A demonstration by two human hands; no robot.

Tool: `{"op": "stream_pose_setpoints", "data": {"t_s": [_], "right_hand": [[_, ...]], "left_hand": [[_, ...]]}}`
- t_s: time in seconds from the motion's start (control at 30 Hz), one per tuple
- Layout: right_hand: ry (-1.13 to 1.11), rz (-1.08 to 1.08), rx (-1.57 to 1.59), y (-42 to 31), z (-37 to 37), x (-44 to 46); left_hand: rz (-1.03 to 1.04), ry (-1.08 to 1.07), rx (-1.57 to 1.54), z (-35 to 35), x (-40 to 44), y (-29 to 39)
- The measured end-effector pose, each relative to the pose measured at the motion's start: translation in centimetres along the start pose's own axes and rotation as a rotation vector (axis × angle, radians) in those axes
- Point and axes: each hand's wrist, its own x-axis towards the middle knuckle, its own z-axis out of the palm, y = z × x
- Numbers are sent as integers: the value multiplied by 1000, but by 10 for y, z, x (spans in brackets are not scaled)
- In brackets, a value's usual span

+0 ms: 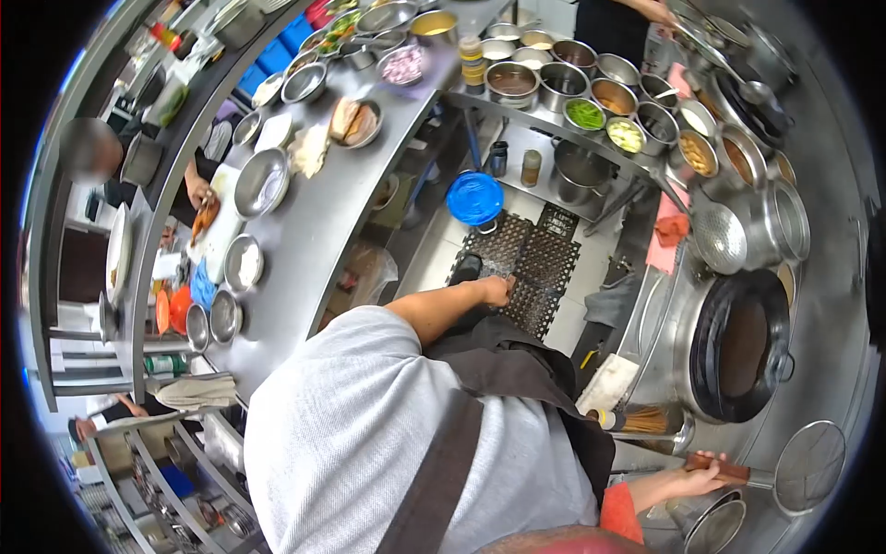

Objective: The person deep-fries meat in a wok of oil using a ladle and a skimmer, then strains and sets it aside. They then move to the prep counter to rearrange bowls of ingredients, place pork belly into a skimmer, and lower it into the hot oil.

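Observation:
My right hand (706, 475) is wrapped around the wooden handle of a round mesh strainer (810, 467), at the lower right. The strainer's mesh is held out beyond the hand, over the steel worktop. Just below that hand are metal pots (715, 531). My left hand (498, 291) hangs in front of my apron, above the black floor mat. Its fingers look curled, and whatever they may hold is hidden. A black wok (741, 346) with brown liquid sits on the stove above my right hand. Near it lies a bamboo brush (646, 421).
Bowls of sauces and chopped food line the back counter (554, 115). A perforated ladle (718, 237) rests near steel pots (775, 222). A blue-lidded bucket (475, 199) stands on the floor. Leftward is a steel counter (318, 222) with bowls; another person's hand (199, 191) works beyond it.

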Motion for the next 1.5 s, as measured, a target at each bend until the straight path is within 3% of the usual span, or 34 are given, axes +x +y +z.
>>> {"op": "stream_pose_setpoints", "data": {"t_s": [0.13,0.23,0.27,0.33,0.37,0.47,0.53,0.67,0.77,0.9,1.23,1.3,1.43,1.5], "right_hand": [[-137,281,180,-21,54,-97],[-449,439,234,-38,97,-157],[-550,506,197,-43,111,-175],[-721,621,140,-45,136,-208],[-805,670,86,-45,147,-225],[-1074,804,-28,-60,189,-279],[-1348,758,-134,-49,210,-297],[-1544,681,-368,-59,257,-342],[-1631,542,-372,-73,294,-376],[-1736,467,-366,-77,332,-400],[-1873,664,-282,-78,391,-440],[-1872,707,-259,-79,398,-452],[-1877,667,-237,-76,404,-470],[-1842,627,-259,-81,406,-480]], "left_hand": [[-14,-189,160,3,-12,-74],[-144,39,-135,-28,-32,-131],[-144,201,-275,-41,-33,-146],[-382,261,-1227,-106,-61,-142],[-362,398,-1582,-139,-77,-141],[-139,616,-1997,-201,-97,-180],[-20,798,-2175,-233,-103,-207],[54,989,-2235,-287,-107,-253],[-361,1193,-1935,-305,-107,-284],[-569,1288,-1742,-313,-153,-321],[-504,1069,-1641,-306,-209,-334],[-399,912,-1762,-305,-206,-338],[-330,878,-1855,-303,-183,-316],[-332,1096,-1846,-303,-161,-308]]}}
